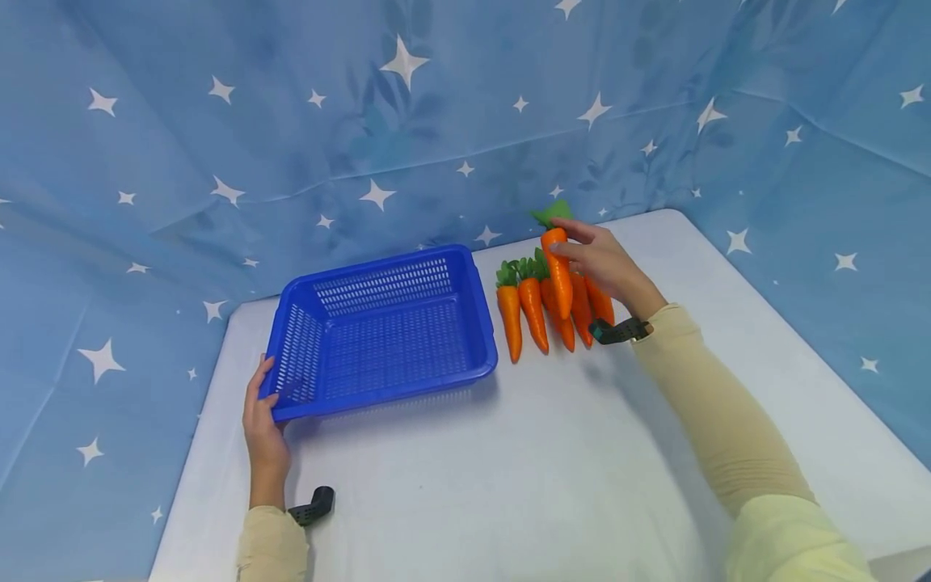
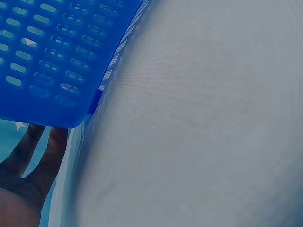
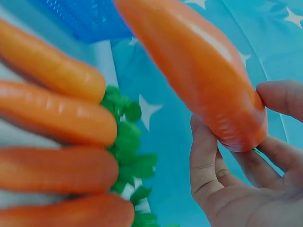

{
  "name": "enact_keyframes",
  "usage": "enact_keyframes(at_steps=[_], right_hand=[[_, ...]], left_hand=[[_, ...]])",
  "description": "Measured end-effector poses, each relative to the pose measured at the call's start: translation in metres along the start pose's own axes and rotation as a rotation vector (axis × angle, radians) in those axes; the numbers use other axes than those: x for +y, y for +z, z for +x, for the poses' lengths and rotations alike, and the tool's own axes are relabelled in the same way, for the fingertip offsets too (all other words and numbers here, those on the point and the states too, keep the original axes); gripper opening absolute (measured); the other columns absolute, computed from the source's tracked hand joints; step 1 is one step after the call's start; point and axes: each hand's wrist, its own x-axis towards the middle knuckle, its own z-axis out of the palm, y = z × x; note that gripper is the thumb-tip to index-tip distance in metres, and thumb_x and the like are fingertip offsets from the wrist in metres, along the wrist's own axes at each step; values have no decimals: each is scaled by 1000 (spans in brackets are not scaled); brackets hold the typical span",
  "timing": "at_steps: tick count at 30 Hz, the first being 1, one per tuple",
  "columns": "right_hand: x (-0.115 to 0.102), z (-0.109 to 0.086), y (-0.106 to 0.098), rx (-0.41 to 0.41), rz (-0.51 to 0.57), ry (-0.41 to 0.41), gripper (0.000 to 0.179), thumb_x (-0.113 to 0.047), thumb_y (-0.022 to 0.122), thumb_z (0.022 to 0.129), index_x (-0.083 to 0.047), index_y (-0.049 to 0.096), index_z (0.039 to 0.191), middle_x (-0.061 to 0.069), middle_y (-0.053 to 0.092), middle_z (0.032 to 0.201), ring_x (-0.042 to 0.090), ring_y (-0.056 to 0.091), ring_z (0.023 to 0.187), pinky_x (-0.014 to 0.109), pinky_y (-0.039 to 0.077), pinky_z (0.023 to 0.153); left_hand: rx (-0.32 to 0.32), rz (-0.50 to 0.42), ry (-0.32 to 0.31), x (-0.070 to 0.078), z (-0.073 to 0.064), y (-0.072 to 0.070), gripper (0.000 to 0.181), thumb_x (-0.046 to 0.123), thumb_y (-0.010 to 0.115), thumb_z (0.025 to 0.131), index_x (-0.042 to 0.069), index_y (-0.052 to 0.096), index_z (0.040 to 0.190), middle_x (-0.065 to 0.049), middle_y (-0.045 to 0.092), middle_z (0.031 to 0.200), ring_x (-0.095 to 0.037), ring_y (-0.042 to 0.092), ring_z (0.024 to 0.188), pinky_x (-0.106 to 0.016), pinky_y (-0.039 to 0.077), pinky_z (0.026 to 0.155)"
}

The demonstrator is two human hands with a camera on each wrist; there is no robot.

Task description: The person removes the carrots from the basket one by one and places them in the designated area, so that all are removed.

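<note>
My left hand point(image 1: 263, 420) grips the near left corner of a blue plastic basket point(image 1: 476, 311), thumb at the rim. In the left wrist view, fingers point(image 2: 53, 151) meet the edge of its slotted wall. Nothing is inside the basket. My right hand point(image 1: 600, 259) holds an orange carrot point(image 1: 558, 271) with a green top by its thick end, tip pointing down, above the other carrots. The right wrist view shows thumb and fingers around this carrot point(image 3: 203, 71). Beneath and beside it, several carrots point(image 1: 511, 323) lie side by side on the table, leaves towards the back.
A white-covered table point(image 1: 509, 477) carries the basket and carrots. Blue cloth with white stars point(image 1: 378, 194) hangs behind and at both sides. A black wrist camera point(image 1: 618, 331) is strapped to the right wrist, another black camera point(image 1: 313, 507) to the left.
</note>
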Motion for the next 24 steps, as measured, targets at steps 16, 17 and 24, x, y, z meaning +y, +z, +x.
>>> enact_keyframes(at_steps=[16, 17, 24], right_hand=[[15, -13, -47, 70, -103, 38, 66, -23, 60, 109, -14, 34, 169, 14, 38, 168, 29, 48, 138, 48, 42, 118], [15, -14, -49, 72, -108, 42, 66, -24, 60, 109, -14, 34, 169, 14, 38, 168, 28, 49, 138, 48, 42, 118], [22, -18, -66, 89, -146, 51, 68, -27, 59, 110, -14, 31, 170, 14, 38, 168, 26, 49, 136, 40, 48, 112]], left_hand=[[12, -18, 3, 1, -1, 0, 61, 16, 30, 106, 28, 48, 163, 19, 29, 173, -28, 30, 158, -49, 32, 125], [12, -15, 2, 1, -1, 0, 61, 16, 29, 106, 28, 47, 163, 19, 28, 173, -28, 30, 159, -49, 32, 125], [5, -27, -6, 1, -1, 1, 62, 15, 28, 106, 27, 46, 164, 18, 27, 173, -27, 26, 160, -49, 29, 126]])
